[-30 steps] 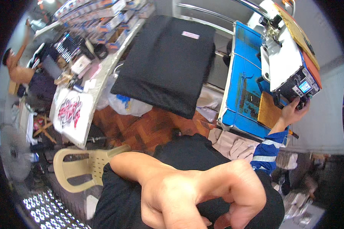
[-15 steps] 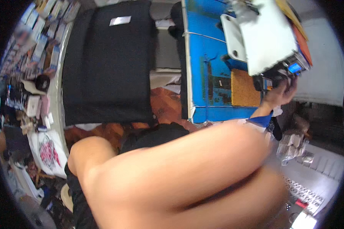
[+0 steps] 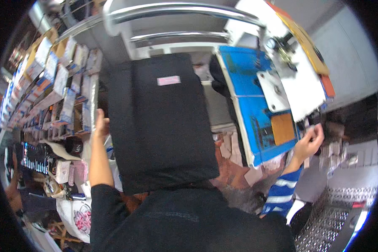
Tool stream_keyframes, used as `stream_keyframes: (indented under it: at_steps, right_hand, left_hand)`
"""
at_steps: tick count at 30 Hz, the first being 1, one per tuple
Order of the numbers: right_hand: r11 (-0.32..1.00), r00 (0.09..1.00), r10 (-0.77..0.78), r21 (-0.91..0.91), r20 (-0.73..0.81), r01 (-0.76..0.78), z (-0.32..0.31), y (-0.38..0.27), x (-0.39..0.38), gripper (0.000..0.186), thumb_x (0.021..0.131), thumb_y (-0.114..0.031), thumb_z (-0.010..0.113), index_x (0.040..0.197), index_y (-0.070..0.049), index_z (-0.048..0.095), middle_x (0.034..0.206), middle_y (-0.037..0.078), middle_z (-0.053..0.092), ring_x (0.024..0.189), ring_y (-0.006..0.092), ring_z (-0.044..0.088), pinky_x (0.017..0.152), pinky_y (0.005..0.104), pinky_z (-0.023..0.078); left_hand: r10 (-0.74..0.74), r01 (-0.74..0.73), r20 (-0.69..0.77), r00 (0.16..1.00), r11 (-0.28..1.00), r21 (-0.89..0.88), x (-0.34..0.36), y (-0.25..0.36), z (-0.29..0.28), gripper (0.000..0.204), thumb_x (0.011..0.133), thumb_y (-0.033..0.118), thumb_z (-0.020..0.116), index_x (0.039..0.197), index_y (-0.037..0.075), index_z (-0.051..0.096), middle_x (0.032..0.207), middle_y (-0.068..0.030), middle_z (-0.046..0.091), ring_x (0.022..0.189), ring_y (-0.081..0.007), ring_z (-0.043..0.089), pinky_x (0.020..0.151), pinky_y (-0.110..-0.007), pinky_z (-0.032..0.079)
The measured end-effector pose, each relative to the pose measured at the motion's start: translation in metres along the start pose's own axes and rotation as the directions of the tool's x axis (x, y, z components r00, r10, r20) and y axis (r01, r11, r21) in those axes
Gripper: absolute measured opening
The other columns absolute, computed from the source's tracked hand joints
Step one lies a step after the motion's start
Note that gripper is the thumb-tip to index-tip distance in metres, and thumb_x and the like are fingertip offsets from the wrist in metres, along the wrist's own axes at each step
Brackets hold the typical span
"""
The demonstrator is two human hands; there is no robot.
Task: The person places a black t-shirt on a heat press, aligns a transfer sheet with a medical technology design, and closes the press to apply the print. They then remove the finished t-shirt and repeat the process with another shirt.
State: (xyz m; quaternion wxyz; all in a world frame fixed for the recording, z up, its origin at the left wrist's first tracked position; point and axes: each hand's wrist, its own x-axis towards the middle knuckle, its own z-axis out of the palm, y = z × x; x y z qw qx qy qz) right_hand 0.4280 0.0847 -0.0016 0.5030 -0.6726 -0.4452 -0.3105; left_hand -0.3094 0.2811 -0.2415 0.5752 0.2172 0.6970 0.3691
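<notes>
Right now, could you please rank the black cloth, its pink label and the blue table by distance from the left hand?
1. Black cloth, just right of the left hand.
2. Pink label, higher up on the cloth.
3. Blue table, far right.

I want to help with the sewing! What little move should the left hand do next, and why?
Probably slide the left hand sideways onto the black cloth. It rests on the shiny table edge right beside the cloth, which lies flat with nothing holding it. Another person's striped-sleeved hand is busy at the sewing machine.
</notes>
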Motion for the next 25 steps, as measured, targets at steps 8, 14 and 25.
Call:
stream_keyframes:
  at_steps: [8, 14, 25]
  right_hand:
    - [0.826, 0.575, -0.359, 0.537, 0.736, -0.172, 0.097, -0.226, -0.135, 0.009, 0.09, -0.007, 0.071, 0.096, -0.001, 0.075, 0.096, 0.015, 0.074, 0.092, 0.0275, 0.072, 0.085, 0.0354, 0.056]
    - [0.226, 0.182, -0.113, 0.204, 0.977, -0.952, 0.156, -0.292, -0.098, 0.04, 0.105, -0.038, 0.057, 0.112, -0.001, 0.072, 0.095, 0.009, 0.075, 0.085, 0.0219, 0.072, 0.082, 0.0348, 0.058]
    - [0.581, 0.292, -0.308, 0.422, 0.905, -0.696, -0.057, -0.251, 0.114, 0.052, 0.091, -0.015, 0.064, 0.137, 0.005, 0.053, 0.124, 0.021, 0.066, 0.106, 0.0327, 0.07, 0.096, 0.0458, 0.059]
  left_hand:
    - [0.278, -0.252, -0.067, 0.958, 0.71, -0.658, 0.084, 0.057, 0.025, 0.074, 0.098, 0.047, 0.068, 0.146, -0.006, 0.05, 0.147, -0.019, 0.055, 0.133, -0.0305, 0.054, 0.113, -0.042, 0.041]
    - [0.861, -0.882, 0.451, 0.235, 0.384, -0.273, -0.086, 0.112, 0.167, 0.039, 0.08, 0.013, 0.072, 0.119, 0.006, 0.073, 0.11, -0.0131, 0.076, 0.099, -0.025, 0.074, 0.085, -0.04, 0.058]
    - [0.932, -0.966, 0.3, -0.203, -0.141, -0.216, -0.33, 0.101, 0.285, 0.081, 0.063, 0.014, 0.09, 0.137, 0.011, 0.058, 0.153, -0.0181, 0.042, 0.141, -0.0429, 0.041, 0.111, -0.05, 0.04]
